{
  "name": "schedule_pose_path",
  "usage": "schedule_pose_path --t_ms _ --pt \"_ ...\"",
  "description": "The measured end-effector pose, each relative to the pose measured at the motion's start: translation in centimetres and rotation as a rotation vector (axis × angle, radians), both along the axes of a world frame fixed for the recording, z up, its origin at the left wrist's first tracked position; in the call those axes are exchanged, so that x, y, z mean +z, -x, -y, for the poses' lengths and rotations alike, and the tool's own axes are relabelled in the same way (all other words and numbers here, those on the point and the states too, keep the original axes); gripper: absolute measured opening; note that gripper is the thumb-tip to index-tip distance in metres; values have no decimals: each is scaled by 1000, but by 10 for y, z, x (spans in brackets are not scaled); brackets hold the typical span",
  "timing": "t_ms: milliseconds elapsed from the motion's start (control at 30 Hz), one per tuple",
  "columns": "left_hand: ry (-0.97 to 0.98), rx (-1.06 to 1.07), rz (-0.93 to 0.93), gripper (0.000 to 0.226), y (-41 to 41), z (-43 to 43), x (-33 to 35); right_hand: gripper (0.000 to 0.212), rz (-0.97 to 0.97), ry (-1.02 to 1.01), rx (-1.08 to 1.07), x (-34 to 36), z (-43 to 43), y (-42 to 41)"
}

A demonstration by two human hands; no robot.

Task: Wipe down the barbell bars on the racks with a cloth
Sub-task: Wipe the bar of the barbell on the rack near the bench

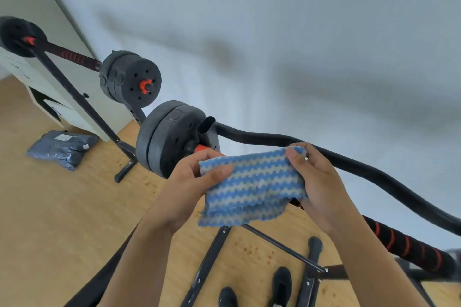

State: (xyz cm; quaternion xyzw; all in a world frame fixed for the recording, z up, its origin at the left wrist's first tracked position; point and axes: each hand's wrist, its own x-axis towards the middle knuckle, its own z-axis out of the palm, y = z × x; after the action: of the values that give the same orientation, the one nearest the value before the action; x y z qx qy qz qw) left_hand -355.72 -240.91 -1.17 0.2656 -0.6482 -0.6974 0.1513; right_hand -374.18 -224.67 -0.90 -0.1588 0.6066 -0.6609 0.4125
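Wood floor [62, 207] — left hand [189, 182], right hand [316, 179] both pinching striped cloth [252, 182]; no legible writing.

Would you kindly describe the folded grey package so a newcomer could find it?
Start at the white cabinet on the left. On the wooden floor beside its base lies the grey package, near the far rack's foot. Unlike anything around it, it is soft, plastic-wrapped and bears a white label.

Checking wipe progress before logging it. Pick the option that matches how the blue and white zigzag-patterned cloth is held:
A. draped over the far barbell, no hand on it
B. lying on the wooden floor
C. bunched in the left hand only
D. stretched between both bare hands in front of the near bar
D: the blue and white zigzag-patterned cloth is pinched by the left hand and the right hand, spread between them in front of the near black barbell bar.
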Motion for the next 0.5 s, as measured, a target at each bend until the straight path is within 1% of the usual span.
schedule_pose_path --t_ms 33,100,133,200,233,300,333,400,500 --pt "58 -26 31 28 1 0 -2 23 48 31 9 2 0 3" --pt "150 -127 103 23 3 -1 -6 20 25 43 61 7 0 7" --pt "156 -203 133 24 3 -2 -8 19 -15 36 92 9 1 9" --pt "165 -343 175 36 3 -3 -7 19 -97 -5 155 13 5 13" --pt "149 -375 166 35 4 -5 -7 19 -120 -27 184 15 8 14" --pt "62 -329 93 21 6 -12 -5 22 -134 -57 231 19 13 18" --pt "19 -273 57 18 8 -15 -4 27 -139 -70 255 21 16 20" --pt "-38 -196 -1 17 10 -20 -4 36 -153 -84 316 24 19 24" --pt "-76 -136 -50 23 10 -23 -3 45 -176 -75 437 29 18 28"
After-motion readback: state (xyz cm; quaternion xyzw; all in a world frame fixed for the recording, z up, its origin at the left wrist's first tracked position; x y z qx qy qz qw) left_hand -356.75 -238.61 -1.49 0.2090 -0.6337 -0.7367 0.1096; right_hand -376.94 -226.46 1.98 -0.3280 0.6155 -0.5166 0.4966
